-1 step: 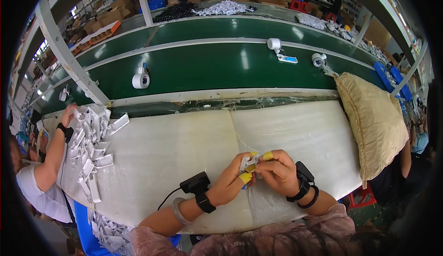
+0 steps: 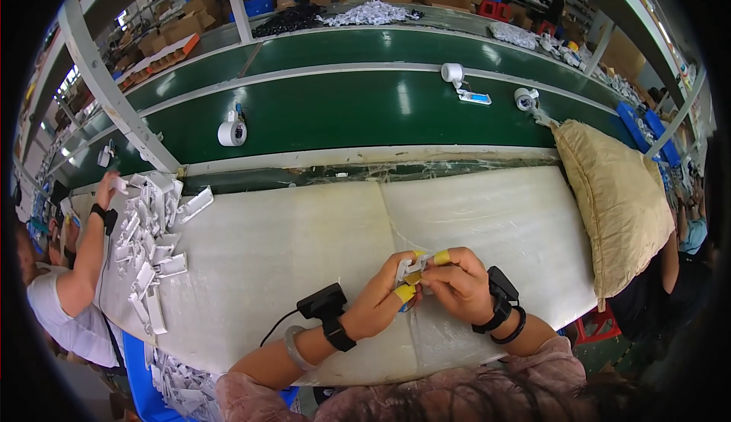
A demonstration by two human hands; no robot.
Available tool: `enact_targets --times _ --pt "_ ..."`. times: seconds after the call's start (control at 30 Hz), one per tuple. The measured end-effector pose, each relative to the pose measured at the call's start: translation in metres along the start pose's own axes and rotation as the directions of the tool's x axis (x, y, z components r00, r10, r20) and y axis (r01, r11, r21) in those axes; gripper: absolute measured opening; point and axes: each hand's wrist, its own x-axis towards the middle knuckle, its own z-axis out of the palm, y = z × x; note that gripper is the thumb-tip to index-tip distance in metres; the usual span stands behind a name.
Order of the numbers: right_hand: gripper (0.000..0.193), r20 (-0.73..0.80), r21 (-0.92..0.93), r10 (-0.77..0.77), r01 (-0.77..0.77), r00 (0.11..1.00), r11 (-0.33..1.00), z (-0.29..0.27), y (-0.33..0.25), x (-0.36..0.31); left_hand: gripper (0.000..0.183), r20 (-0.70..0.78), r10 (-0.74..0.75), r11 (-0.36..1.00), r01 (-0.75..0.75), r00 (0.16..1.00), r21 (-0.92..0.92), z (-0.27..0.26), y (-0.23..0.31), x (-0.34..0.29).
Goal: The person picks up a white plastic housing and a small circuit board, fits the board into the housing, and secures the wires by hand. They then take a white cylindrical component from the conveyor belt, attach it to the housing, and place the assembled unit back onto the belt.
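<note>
My left hand (image 2: 378, 302) and my right hand (image 2: 459, 288) meet over the white padded tabletop (image 2: 304, 254), near its front edge. Together they pinch a small white plastic part (image 2: 406, 269) between the fingertips. Yellow finger covers (image 2: 442, 257) sit on some fingers of both hands. A black device (image 2: 323, 303) with a cable is strapped to my left wrist, and a black band (image 2: 502, 294) is on my right wrist. My fingers hide most of the part.
A heap of white plastic parts (image 2: 152, 247) lies at the table's left end, where another person's arm (image 2: 90, 248) reaches. A tan sack (image 2: 617, 201) rests at the right. Behind runs a green conveyor (image 2: 343, 110) carrying a white roll (image 2: 232, 133) and small white devices (image 2: 524, 98).
</note>
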Motion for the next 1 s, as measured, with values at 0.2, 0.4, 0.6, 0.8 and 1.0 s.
enact_targets --times 0.2,0.4,0.6,0.8,1.0 --pt "0.021 0.040 -0.041 -0.030 0.032 0.999 0.999 -0.002 -0.004 0.004 0.046 -0.022 -0.043 0.999 0.043 0.999 -0.001 -0.005 -0.003 -0.003" --pt "0.026 -0.004 -0.035 -0.002 0.001 1.000 0.999 0.005 -0.002 0.002 0.050 -0.048 0.038 0.999 -0.038 0.998 0.009 -0.001 -0.002 -0.003" --pt "0.026 -0.005 -0.031 -0.002 0.001 1.000 1.000 0.005 -0.006 0.004 0.055 -0.010 0.158 0.973 -0.154 0.987 0.171 -0.006 -0.010 -0.004" --pt "0.026 0.003 -0.034 0.004 -0.004 1.000 0.999 0.004 -0.006 0.004 0.055 -0.043 0.175 0.963 -0.161 0.984 0.218 -0.005 -0.014 -0.003" --pt "0.027 0.003 -0.039 0.001 -0.001 1.000 0.999 0.003 -0.004 0.004 0.052 -0.081 0.091 0.958 -0.065 0.993 0.281 -0.004 -0.008 -0.002"
